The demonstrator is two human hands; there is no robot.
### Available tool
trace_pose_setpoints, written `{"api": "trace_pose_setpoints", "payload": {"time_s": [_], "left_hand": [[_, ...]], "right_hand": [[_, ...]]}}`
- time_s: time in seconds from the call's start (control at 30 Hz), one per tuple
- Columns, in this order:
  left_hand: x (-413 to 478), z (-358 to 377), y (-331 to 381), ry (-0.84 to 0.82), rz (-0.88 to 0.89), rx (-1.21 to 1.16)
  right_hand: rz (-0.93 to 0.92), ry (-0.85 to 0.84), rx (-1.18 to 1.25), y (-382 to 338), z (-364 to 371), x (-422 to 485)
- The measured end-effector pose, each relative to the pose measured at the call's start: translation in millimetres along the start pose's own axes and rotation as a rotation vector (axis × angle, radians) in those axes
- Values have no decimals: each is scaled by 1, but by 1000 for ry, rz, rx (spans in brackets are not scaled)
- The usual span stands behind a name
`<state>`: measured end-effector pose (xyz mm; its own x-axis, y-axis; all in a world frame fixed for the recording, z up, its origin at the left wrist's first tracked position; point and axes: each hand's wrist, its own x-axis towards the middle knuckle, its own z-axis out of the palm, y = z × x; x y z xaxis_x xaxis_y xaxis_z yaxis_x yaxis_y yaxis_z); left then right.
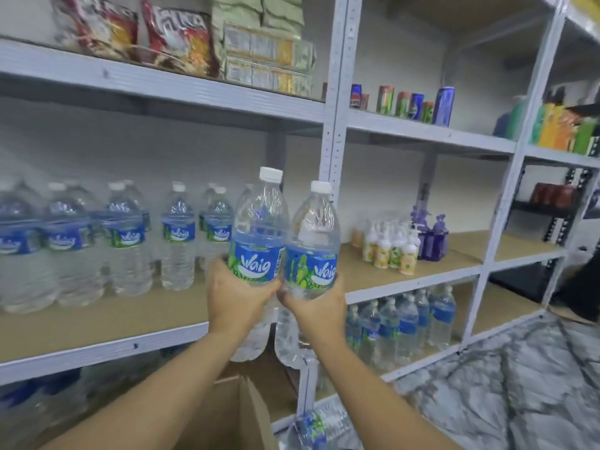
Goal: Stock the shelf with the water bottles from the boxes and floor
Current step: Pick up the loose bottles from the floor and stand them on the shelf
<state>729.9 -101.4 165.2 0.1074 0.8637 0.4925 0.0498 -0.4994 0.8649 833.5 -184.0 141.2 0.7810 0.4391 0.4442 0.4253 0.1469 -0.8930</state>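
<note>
My left hand (235,295) grips a clear water bottle (259,222) with a blue and green label and a white cap. Beside it, my right hand (316,308) grips a second, matching bottle (313,232). Both bottles stand upright, side by side and touching, in front of the middle shelf (97,323). Several matching bottles (126,241) stand in rows on the left part of that shelf. More bottles (402,323) stand on the lower shelf to the right. One bottle (319,425) lies on the floor.
An open cardboard box (227,414) sits below my arms. A white shelf post (334,125) rises just behind the held bottles. Small lotion bottles (389,245) and purple spray bottles (428,232) stand on the right shelf bay. Snack bags and cans fill the upper shelves.
</note>
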Motion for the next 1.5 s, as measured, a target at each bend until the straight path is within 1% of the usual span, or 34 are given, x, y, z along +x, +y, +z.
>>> {"api": "trace_pose_setpoints", "payload": {"time_s": [0.13,0.27,0.47,0.6,0.73,0.9,0.97,1.1,1.27,1.33,1.5], "left_hand": [[31,-35,-18,75,10,23],[65,-53,-49,129,-6,78],[107,-54,-92,218,-20,101],[127,-50,-117,242,-44,108],[141,-44,-131,221,-44,116],[151,-36,-135,230,-10,122],[156,-36,-138,248,-6,130],[165,-43,-141,300,10,128],[168,-50,-157,346,-28,105],[168,-48,-163,359,-40,99],[173,-41,-171,304,-19,108]], "right_hand": [[-20,-92,72,-11,54,3],[-33,-171,112,-3,101,17],[-59,-255,138,14,158,48],[-105,-304,175,25,182,73],[-96,-288,180,41,203,90],[-87,-267,113,55,221,111],[-72,-256,69,59,227,124],[-25,-210,69,68,237,147],[23,-172,55,99,263,153],[45,-189,59,107,273,155],[7,-186,38,122,290,156]]}}
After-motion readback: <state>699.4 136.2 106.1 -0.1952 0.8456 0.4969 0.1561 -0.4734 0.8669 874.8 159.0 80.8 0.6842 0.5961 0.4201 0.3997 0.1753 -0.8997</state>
